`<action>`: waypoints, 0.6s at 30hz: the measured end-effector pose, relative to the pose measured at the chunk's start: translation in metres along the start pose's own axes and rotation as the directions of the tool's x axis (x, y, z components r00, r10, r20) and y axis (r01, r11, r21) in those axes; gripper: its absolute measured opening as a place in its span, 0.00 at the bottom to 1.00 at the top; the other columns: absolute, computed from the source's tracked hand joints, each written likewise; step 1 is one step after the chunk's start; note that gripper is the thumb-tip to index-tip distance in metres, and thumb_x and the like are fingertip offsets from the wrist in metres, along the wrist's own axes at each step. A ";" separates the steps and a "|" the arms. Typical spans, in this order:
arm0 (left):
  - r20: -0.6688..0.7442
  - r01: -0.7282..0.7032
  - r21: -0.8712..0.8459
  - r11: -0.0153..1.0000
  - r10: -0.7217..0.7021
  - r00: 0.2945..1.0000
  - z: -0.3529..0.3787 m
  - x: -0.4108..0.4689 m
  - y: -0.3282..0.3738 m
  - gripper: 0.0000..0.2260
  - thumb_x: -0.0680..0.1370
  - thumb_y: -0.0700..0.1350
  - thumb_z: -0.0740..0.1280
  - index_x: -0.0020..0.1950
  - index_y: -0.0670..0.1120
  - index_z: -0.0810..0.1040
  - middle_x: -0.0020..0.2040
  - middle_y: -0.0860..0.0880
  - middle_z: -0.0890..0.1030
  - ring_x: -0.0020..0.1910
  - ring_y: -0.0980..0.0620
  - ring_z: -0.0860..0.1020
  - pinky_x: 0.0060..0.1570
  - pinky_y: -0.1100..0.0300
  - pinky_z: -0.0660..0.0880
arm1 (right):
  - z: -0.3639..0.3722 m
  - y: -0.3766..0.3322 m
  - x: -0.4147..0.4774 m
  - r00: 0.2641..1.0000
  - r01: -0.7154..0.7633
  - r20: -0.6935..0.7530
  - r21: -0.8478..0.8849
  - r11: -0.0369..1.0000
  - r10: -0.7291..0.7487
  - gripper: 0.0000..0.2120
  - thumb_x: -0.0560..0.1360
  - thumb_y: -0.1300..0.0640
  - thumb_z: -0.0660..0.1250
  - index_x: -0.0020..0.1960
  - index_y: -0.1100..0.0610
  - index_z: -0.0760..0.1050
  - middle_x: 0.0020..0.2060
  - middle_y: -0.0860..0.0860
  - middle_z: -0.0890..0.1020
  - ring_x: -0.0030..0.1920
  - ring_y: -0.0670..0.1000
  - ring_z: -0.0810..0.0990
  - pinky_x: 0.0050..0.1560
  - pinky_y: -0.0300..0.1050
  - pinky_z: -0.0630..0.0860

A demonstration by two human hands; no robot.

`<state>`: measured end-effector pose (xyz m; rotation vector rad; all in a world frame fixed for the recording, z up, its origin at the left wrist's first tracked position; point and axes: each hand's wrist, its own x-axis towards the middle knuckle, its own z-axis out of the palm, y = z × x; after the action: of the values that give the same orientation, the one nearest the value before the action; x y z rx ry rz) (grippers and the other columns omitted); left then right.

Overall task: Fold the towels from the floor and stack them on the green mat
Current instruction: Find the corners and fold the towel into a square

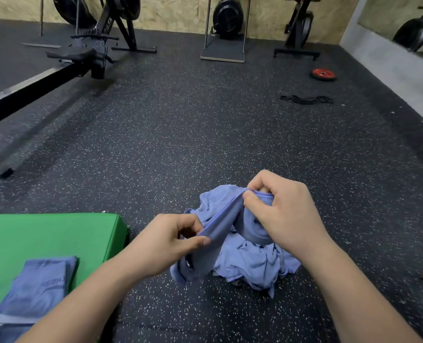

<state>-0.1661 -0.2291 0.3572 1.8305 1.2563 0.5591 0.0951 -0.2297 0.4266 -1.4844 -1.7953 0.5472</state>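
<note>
Blue towel [250, 263]: crumpled heap on the speckled floor [205, 132], just right of the green mat [44, 233].
Left hand [170, 243]: pinches the towel's hem between thumb and fingers.
Right hand [282, 214]: fingers curled, pinching the same hem further along.
Folded towel [37, 285]: lies on the mat.
Risk: both hands are close together on one edge, not at corners; lifting now would likely leave the cloth twisted and the fold crooked.

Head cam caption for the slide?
Left hand, right hand pinching blue towel by its hem; folded towel on green mat.
</note>
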 end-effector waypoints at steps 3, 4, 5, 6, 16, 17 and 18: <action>-0.022 0.008 0.101 0.995 -0.006 1.000 -0.004 0.001 -0.007 0.09 0.80 0.52 0.77 0.43 0.51 0.82 0.36 0.58 0.84 0.34 0.63 0.75 0.37 0.63 0.72 | -0.005 0.002 0.002 0.996 -0.008 -0.090 0.002 1.000 0.008 0.10 0.78 0.58 0.74 0.40 0.54 0.77 0.30 0.50 0.80 0.34 0.51 0.78 0.40 0.46 0.75; -0.047 0.007 0.148 0.989 0.000 0.999 -0.007 0.002 -0.011 0.09 0.80 0.52 0.77 0.43 0.52 0.81 0.36 0.58 0.84 0.34 0.62 0.76 0.38 0.62 0.73 | -0.007 0.003 0.003 0.994 -0.012 -0.112 0.000 1.000 0.012 0.10 0.78 0.58 0.74 0.40 0.54 0.77 0.30 0.49 0.80 0.33 0.50 0.78 0.40 0.45 0.75; -0.079 0.010 0.195 0.981 0.005 0.997 -0.011 0.003 -0.015 0.09 0.80 0.53 0.76 0.43 0.53 0.81 0.36 0.58 0.83 0.34 0.62 0.76 0.39 0.60 0.75 | -0.009 0.004 0.004 0.992 -0.018 -0.128 -0.003 1.000 0.018 0.10 0.78 0.58 0.74 0.40 0.54 0.77 0.31 0.49 0.80 0.34 0.50 0.78 0.39 0.44 0.75; -0.113 0.020 0.232 0.972 0.006 0.994 -0.015 0.004 -0.019 0.09 0.80 0.53 0.76 0.42 0.55 0.81 0.36 0.59 0.83 0.34 0.61 0.77 0.40 0.58 0.76 | -0.010 0.004 0.005 0.990 -0.025 -0.139 -0.002 1.000 0.024 0.10 0.78 0.59 0.74 0.39 0.54 0.77 0.31 0.48 0.80 0.34 0.49 0.78 0.39 0.44 0.74; -0.351 0.107 0.321 0.941 0.013 0.936 -0.057 0.003 -0.029 0.07 0.80 0.50 0.76 0.42 0.55 0.83 0.34 0.64 0.82 0.35 0.64 0.78 0.36 0.69 0.68 | -0.016 0.009 0.007 0.977 -0.063 -0.206 -0.060 0.996 0.049 0.10 0.79 0.57 0.73 0.40 0.53 0.77 0.31 0.47 0.80 0.34 0.48 0.79 0.40 0.46 0.76; -0.358 0.093 0.326 0.941 0.032 0.933 -0.056 0.002 -0.026 0.07 0.81 0.49 0.75 0.43 0.55 0.83 0.35 0.65 0.82 0.36 0.65 0.79 0.36 0.69 0.68 | -0.014 0.009 0.006 0.981 -0.057 -0.191 -0.076 0.995 0.041 0.10 0.78 0.56 0.73 0.40 0.52 0.77 0.31 0.47 0.80 0.34 0.48 0.79 0.41 0.48 0.76; -0.358 0.069 0.335 0.940 0.059 0.932 -0.054 0.000 -0.023 0.06 0.81 0.49 0.75 0.44 0.55 0.83 0.36 0.65 0.82 0.37 0.65 0.79 0.37 0.68 0.69 | -0.013 0.009 0.005 0.985 -0.045 -0.168 -0.091 0.995 0.029 0.09 0.78 0.55 0.73 0.41 0.52 0.77 0.30 0.47 0.79 0.34 0.49 0.79 0.41 0.51 0.77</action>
<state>-0.2182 -0.2047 0.3686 2.0706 1.6944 0.7386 0.1107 -0.2238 0.4296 -1.5821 -1.6862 0.3491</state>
